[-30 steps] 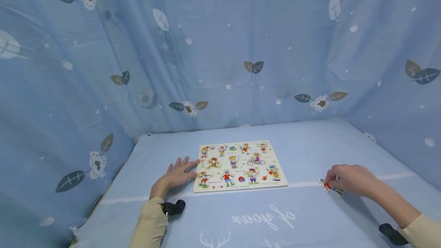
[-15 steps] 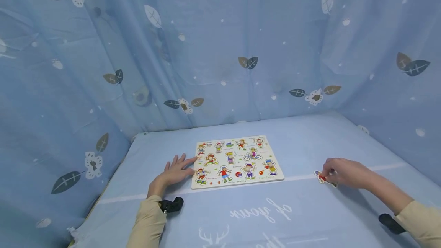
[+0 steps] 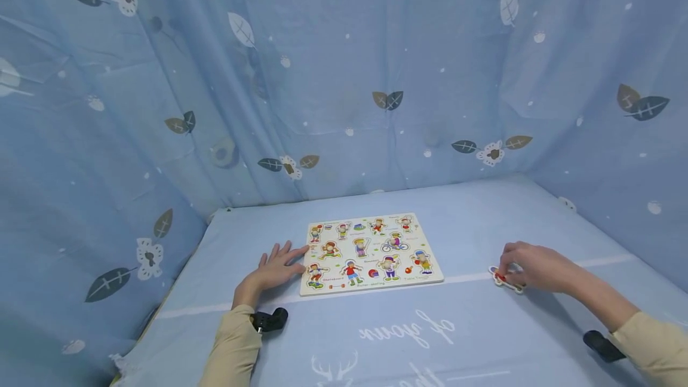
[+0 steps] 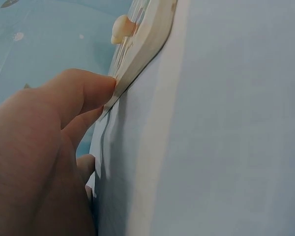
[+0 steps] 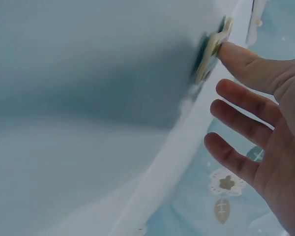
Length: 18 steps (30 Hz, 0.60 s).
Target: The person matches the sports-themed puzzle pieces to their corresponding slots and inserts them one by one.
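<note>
A wooden peg puzzle board [image 3: 338, 260] with several printed sports figures, each with a small knob, lies flat in the middle of the head view. My left hand [image 3: 273, 270] rests at its left edge, fingers spread; in the left wrist view the thumb and a fingertip touch the side of the board [image 4: 146, 46]. Off to the right, my right hand [image 3: 534, 266] pinches a loose puzzle piece [image 3: 503, 282] of a figure in red, low over the cloth. Seen from the right wrist, the thumb presses on the piece [image 5: 207, 60], while the other fingers [image 5: 233, 155] extend loosely.
A light blue cloth with white lettering [image 3: 405, 330] covers the table. Blue curtains with leaf and flower prints [image 3: 344, 76] hang behind and on both sides. A black wrist device [image 3: 270, 320] sits on the left wrist, another [image 3: 603, 345] on the right.
The head view has shifted slightly. My right hand has turned the puzzle piece a little and drawn it slightly toward the board. My left hand stays at the board's edge.
</note>
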{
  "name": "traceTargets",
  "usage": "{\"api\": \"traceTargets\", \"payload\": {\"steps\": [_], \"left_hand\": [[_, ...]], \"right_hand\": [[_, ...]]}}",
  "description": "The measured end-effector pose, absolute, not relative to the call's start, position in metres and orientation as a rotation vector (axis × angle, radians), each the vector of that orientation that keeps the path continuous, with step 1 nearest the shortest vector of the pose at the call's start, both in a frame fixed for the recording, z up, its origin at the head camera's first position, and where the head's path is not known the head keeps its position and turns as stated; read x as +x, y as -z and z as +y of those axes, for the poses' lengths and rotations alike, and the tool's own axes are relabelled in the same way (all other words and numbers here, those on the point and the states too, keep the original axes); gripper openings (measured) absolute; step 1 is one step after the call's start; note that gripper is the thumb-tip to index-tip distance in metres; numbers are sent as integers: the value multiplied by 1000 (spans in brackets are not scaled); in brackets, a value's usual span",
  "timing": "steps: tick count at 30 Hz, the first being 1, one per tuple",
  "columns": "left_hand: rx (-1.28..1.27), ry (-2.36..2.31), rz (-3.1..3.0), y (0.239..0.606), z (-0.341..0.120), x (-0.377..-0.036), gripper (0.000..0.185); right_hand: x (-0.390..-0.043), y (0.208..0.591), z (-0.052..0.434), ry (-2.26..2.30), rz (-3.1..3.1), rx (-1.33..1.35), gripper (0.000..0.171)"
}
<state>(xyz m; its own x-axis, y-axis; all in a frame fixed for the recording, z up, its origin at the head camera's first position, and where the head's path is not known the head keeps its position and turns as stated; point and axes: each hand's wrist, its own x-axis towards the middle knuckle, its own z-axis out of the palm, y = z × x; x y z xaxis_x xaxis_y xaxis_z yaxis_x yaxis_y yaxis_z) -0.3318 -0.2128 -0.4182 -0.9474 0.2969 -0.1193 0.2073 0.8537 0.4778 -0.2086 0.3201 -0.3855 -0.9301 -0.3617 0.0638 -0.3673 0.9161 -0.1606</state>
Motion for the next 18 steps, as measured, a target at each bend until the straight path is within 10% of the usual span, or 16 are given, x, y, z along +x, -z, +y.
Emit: {"api": "traceTargets", "payload": {"steps": [18], "left_hand": [[395, -712, 2846, 420, -213, -333, 60]], "right_hand": [[-261, 351, 160, -135, -2896, 861, 4]]}}
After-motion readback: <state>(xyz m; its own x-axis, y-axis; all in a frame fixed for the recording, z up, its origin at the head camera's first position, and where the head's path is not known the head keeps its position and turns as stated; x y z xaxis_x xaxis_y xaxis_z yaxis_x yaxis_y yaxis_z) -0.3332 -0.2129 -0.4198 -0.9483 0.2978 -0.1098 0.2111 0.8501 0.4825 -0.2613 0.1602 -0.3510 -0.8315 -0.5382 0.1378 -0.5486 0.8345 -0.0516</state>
